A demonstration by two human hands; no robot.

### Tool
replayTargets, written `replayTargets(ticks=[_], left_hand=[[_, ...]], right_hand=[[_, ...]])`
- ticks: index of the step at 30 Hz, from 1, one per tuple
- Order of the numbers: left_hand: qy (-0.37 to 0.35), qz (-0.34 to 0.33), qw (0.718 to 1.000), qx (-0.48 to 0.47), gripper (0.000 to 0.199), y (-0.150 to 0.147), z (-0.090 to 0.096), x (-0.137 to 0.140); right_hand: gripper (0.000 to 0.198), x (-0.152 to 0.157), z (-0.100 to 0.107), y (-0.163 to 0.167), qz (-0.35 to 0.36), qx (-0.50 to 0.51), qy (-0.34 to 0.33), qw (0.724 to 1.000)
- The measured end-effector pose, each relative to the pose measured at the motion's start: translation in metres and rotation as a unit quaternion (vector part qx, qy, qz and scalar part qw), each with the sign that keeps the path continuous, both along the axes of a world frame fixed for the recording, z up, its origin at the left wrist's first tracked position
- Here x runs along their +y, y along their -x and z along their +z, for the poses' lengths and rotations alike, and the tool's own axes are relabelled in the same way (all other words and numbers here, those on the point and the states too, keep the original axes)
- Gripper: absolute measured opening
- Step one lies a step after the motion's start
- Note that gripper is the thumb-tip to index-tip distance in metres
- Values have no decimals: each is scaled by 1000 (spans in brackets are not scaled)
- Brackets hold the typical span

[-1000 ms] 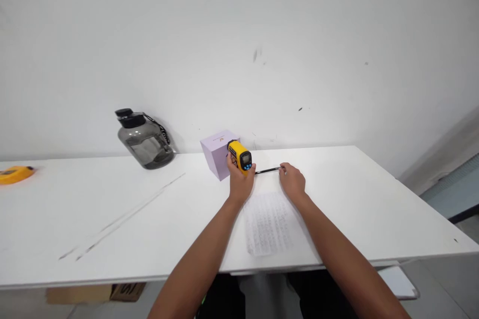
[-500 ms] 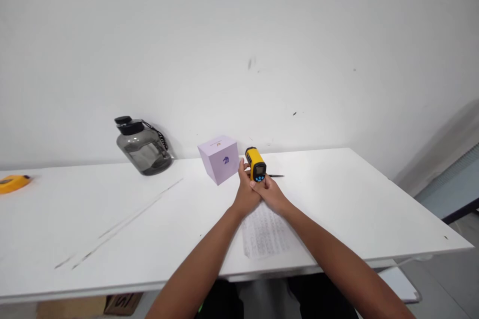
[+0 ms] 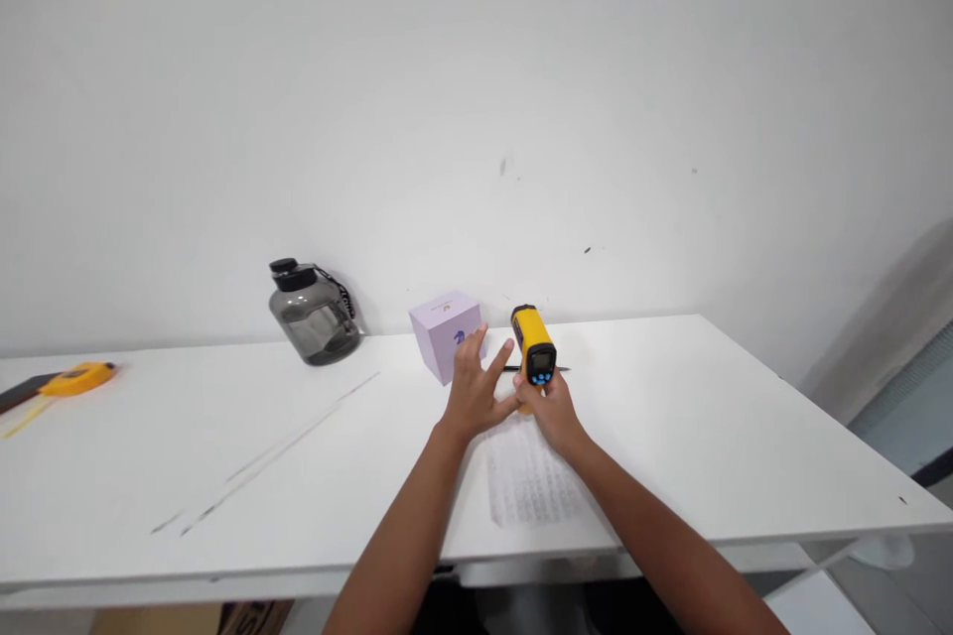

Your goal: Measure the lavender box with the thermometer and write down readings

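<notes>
A yellow and black infrared thermometer (image 3: 533, 342) is upright in my right hand (image 3: 555, 412), whose fingers wrap its handle. Its small screen and blue buttons face me. Just left of it my left hand (image 3: 476, 392) has its fingers spread, with the thumb close to the handle; whether they touch I cannot tell. Behind my left fingers stands a lilac box (image 3: 439, 342) with a dark purple logo, partly covered by them. A dark pen (image 3: 564, 369) lies behind the thermometer, its middle hidden. Below my wrists a printed sheet (image 3: 532, 486) rests on the table.
A grey water bottle (image 3: 317, 322) with a black lid and strap stands by the wall. At the far left lies an orange tape measure (image 3: 81, 378) beside a dark object (image 3: 22, 392). The white table (image 3: 298, 516) ends at a front edge near me.
My left hand has come away from around the thermometer and opened to the left. The right hand keeps its grip. The view has shifted, bringing more of the left side into sight.
</notes>
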State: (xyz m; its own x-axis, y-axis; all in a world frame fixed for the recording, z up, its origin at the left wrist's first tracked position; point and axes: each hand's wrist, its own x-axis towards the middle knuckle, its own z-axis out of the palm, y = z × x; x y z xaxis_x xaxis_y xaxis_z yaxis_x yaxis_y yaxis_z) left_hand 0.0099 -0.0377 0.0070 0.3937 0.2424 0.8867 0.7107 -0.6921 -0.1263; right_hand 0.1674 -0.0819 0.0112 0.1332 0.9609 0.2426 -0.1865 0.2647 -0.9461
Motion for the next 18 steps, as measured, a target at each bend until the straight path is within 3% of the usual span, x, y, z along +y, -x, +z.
replayTargets(ticks=[2, 4, 6, 8, 10, 11, 13, 18], left_hand=[[-32, 54, 995, -72, 84, 6, -2, 6], [-4, 135, 970, -200, 91, 14, -5, 15], [95, 201, 915, -336, 104, 22, -7, 24], [237, 237, 839, -430, 118, 30, -9, 31], [372, 248, 774, -449, 125, 36, -11, 37], [416, 248, 757, -438, 124, 39, -12, 40], [456, 249, 746, -416, 121, 44, -13, 44], [435, 283, 755, -401, 113, 43, -14, 43]], right_hand=[[37, 0, 4, -5, -27, 28, 5, 999], [40, 2, 8, -10, -52, 67, 13, 996], [43, 4, 10, -14, -61, 97, 32, 993], [46, 6, 11, -15, -57, 99, 54, 992], [45, 8, 8, -14, -47, 76, 72, 993], [44, 8, 6, -13, -40, 60, 79, 994], [44, 9, 1, -10, -21, 28, 89, 995], [45, 9, -8, -4, 13, -32, 91, 995]])
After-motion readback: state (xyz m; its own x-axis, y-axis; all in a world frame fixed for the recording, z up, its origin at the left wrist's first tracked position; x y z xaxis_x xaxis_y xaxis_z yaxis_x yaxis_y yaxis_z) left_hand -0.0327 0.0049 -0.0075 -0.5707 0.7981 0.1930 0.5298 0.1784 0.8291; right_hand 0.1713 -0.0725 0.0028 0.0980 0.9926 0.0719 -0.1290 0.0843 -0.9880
